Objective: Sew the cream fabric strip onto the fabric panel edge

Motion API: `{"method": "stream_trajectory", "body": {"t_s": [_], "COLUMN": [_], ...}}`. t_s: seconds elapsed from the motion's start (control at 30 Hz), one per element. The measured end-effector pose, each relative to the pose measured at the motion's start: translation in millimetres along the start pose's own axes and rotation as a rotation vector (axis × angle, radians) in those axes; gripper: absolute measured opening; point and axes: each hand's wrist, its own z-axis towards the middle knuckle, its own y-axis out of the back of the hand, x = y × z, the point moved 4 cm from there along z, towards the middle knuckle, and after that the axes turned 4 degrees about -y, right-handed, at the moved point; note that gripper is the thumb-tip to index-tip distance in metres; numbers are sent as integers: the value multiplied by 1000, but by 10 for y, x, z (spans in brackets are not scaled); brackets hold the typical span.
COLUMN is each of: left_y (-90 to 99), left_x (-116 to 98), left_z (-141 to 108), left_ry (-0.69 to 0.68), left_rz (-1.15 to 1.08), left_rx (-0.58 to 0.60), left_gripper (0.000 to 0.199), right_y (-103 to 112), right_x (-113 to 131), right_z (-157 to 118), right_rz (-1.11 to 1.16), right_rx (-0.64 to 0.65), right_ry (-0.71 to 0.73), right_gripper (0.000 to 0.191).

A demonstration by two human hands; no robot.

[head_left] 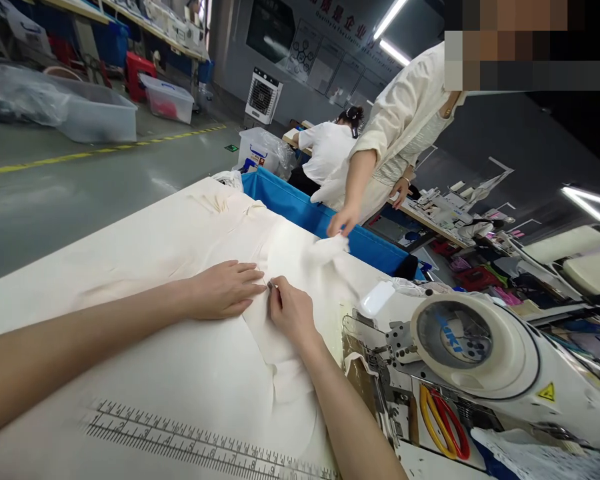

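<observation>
One flat left hand (pixel 230 291) rests on cream cloth (pixel 285 250) on the tabletop (pixel 45 287), open toward its left edge; the right hand (pixel 293 310) pinches a small dark piece (pixel 270 285), sewing machine (pixel 510 360) near rightward.

Dark object (pixel 271 285) in right hand (pixel 294 312) was too small to identify. White cloth (pixel 329 253) at co-worker's hand (pixel 345 220) was blurred. Sewing machine (pixel 510 373) ran past right edge, ruler scale (pixel 200 445) past bottom edge.
</observation>
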Motion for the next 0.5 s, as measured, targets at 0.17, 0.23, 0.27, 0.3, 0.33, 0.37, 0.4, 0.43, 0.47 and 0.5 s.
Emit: {"method": "stream_trajectory", "body": {"t_s": [0.17, 0.23, 0.27, 0.3, 0.33, 0.37, 0.4, 0.43, 0.47, 0.5], "left_y": [-12, -20, -21, -21, -19, -15, -10, -6, -4, -4], "left_x": [9, 19, 22, 24, 24, 23, 20, 17, 12, 8], "left_z": [2, 0, -2, -3, -3, -4, -4, -4, -4, -4], "left_ry": [-24, -19, -15, -12, -9, -6, -3, -1, -1, 1], "left_rz": [64, 61, 57, 53, 50, 47, 43, 39, 33, 26], "left_rx": [24, 18, 18, 21, 27, 34, 42, 48, 53, 54], "left_gripper": [34, 34, 34, 35, 35, 35, 35, 36, 36, 36], "right_y": [33, 51, 62, 72, 81, 87, 89, 86, 79, 68], "right_x": [-25, -50, -66, -83, -102, -122, -142, -163, -182, -199], "right_z": [-67, -109, -132, -156, -181, -205, -228, -249, -268, -285], "right_rz": [-25, -22, -19, -13, -6, 3, 13, 26, 42, 58], "right_rx": [14, 20, 22, 24, 27, 29, 32, 34, 33, 30], "right_ry": [5, 8, 10, 13, 15, 17, 17, 17, 15, 12], "right_gripper": [19, 20, 21, 22, 22, 22, 23, 23, 24, 24]}}
